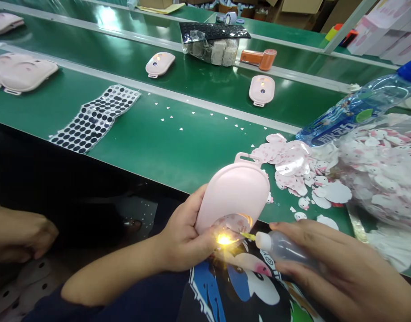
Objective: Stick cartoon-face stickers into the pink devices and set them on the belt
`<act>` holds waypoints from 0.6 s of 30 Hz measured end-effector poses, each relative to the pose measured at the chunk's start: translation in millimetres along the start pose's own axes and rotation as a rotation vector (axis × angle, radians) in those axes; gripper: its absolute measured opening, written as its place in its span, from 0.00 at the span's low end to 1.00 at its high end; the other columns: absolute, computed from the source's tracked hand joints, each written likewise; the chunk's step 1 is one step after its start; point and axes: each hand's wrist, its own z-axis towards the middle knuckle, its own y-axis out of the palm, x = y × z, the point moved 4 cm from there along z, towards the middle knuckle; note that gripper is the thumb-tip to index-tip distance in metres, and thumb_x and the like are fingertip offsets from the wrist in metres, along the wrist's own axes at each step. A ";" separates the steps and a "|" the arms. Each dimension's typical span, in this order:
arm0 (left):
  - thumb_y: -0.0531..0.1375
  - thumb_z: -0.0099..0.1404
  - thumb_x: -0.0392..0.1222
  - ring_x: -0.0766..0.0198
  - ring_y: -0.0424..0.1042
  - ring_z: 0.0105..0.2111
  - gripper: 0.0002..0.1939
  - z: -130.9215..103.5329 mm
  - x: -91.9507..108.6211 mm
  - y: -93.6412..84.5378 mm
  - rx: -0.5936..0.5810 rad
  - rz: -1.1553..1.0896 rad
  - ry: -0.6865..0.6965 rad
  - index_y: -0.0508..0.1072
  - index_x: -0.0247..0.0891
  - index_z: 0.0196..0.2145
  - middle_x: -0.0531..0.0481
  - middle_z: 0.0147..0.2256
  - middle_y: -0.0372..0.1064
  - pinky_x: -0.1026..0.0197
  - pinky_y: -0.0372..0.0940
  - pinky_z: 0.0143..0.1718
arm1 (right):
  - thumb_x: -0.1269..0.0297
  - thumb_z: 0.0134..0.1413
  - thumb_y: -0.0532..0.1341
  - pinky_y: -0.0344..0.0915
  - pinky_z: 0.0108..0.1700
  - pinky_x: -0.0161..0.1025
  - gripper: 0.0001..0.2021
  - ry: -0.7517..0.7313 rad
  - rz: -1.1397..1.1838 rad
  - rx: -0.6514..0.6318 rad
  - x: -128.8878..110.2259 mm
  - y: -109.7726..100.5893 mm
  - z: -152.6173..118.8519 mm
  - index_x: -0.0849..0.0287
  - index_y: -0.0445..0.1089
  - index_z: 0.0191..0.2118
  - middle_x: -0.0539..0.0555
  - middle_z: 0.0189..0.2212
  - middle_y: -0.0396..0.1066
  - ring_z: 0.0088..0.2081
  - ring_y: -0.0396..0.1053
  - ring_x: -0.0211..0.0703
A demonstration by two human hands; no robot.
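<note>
My left hand grips a pale pink oval plastic case by its lower left side, thumb across the front. The case is tilted, with its slotted tab at the top. A bright yellow glow shines beside my thumb, and a round printed piece shows at the case's lower end. In my right hand is a small squeeze bottle with a white cap and a thin yellowish tip. That tip points left and reaches the lower edge of the case; whether it touches cannot be made out.
Printed cut-outs lie right of the case, beside a plastic bag of more and a blue-capped bottle. A black-dot sticker sheet, pink cases and an orange device rest on green surfaces. Another person's hand is at left.
</note>
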 end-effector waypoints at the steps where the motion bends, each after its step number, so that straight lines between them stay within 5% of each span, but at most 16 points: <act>1: 0.61 0.65 0.39 0.53 0.76 0.43 0.27 0.0 -0.2 0.1 -0.005 0.002 -0.001 0.64 0.47 0.61 0.46 0.48 0.75 0.56 0.75 0.42 | 0.54 0.63 0.57 0.75 0.39 0.39 0.16 -0.008 0.002 -0.007 0.1 0.6 -0.4 0.43 0.68 0.55 0.50 0.43 0.76 0.40 0.76 0.43; 18: 0.60 0.66 0.37 0.55 0.76 0.46 0.28 1.5 0.7 2.3 -0.025 0.004 0.032 0.62 0.51 0.62 0.49 0.50 0.74 0.58 0.74 0.44 | 0.59 0.63 0.57 0.75 0.38 0.40 0.17 -0.085 0.016 -0.045 -4.4 1.6 1.9 0.46 0.67 0.57 0.53 0.44 0.76 0.39 0.76 0.46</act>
